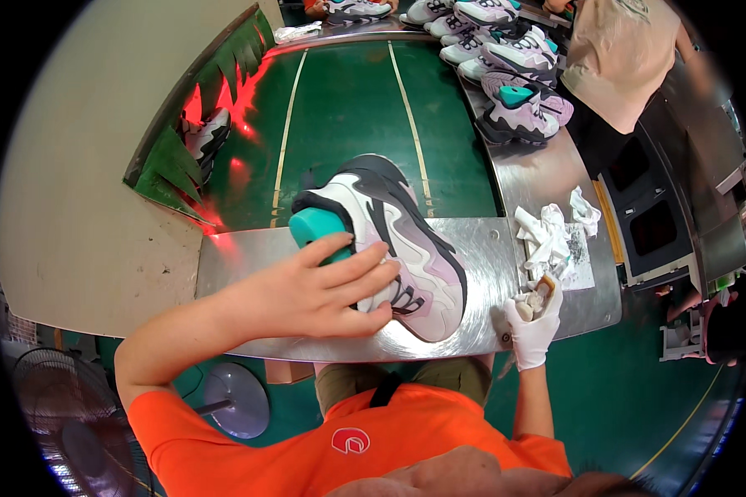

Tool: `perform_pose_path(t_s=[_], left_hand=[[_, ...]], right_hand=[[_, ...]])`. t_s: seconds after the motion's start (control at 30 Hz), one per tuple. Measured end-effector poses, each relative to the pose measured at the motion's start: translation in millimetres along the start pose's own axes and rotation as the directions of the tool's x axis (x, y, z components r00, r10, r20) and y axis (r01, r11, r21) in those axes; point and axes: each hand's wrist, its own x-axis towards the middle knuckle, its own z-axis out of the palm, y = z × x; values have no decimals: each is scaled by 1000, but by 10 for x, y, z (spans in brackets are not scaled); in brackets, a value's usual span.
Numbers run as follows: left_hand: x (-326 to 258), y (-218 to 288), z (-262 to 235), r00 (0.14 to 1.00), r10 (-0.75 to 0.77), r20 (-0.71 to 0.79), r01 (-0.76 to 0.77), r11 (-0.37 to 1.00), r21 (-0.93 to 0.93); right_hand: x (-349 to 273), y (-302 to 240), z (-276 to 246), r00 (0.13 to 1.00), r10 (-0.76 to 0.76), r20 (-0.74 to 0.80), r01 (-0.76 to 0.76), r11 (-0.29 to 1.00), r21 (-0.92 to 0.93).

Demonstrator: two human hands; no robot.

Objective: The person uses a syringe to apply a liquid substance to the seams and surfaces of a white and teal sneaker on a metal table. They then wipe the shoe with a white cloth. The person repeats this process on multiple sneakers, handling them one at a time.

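Observation:
A white, lilac and black sneaker (414, 248) with a teal shoe last (317, 224) in its opening is tipped on its side over the metal table edge. My bare left hand (331, 290) grips it around the collar and laces, fingers spread across the upper. To the right, my white-gloved right hand (535, 335) is closed around a small off-white and tan wad (534, 302), whose kind I cannot make out. Crumpled white cloths (545, 236) lie just beyond that hand, beside a speckled sheet (580, 257).
A green conveyor belt (348, 124) runs away ahead. Another sneaker (209, 137) sits under a red-lit green flap curtain (170, 161) at left. Several sneakers (518, 116) are piled on the right-hand metal ledge. A person in beige (622, 58) stands at right; fans (236, 400) stand below left.

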Motion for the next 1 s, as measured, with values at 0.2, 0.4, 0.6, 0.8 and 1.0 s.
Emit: perform_pose_path(t_s=[0.2,0.4,0.6,0.8,1.0], left_hand=[[-148,-15,123,991,-132,4,132,988,-80],[-276,79,197,967,-256,10,255,955,-153],[-348,141,268,933,-358,39,357,907,-224],[-383,158,287,911,-404,83,411,872,-265],[-433,320,274,903,-421,81,424,847,-322]], right_hand=[[-10,0,1,1000,13,2,-13,999,48],[-11,-35,-10,1000,-6,7,6,1000,18],[5,-95,-10,1000,3,-4,-3,1000,-10],[41,-76,-21,999,-52,2,52,997,-60],[98,-330,-183,970,186,155,-186,982,-12]])
